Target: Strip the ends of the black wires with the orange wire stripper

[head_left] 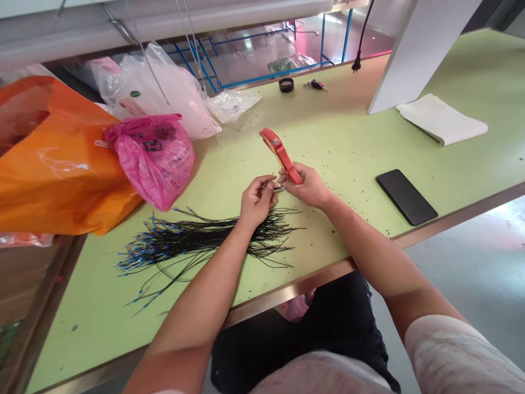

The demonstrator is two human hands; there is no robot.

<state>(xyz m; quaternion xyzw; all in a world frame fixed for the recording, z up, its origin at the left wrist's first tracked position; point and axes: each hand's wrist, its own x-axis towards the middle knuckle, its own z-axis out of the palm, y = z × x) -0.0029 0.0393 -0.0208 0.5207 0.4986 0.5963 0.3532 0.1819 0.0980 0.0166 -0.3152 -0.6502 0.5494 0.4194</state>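
Observation:
Black wires (213, 236) lie in a thick bundle on the green table, many with blue tips at their left ends. Over the bundle's right part, my left hand (258, 198) pinches a black wire whose end pokes out toward the other hand. My right hand (305, 185) is wrapped around a red wire stripper (281, 151), its head tilted up and to the left. The two hands almost meet at the fingertips. Which part of the tool touches the wire, if any, I cannot make out.
Orange (61, 164) and pink (156, 158) plastic bags crowd the left, with clear bags (164, 87) behind. A black phone (406, 197), folded white sheet (443, 119), tape roll (286, 85) and key (316, 85) lie around. Tiny black scraps dot the green table (344, 131).

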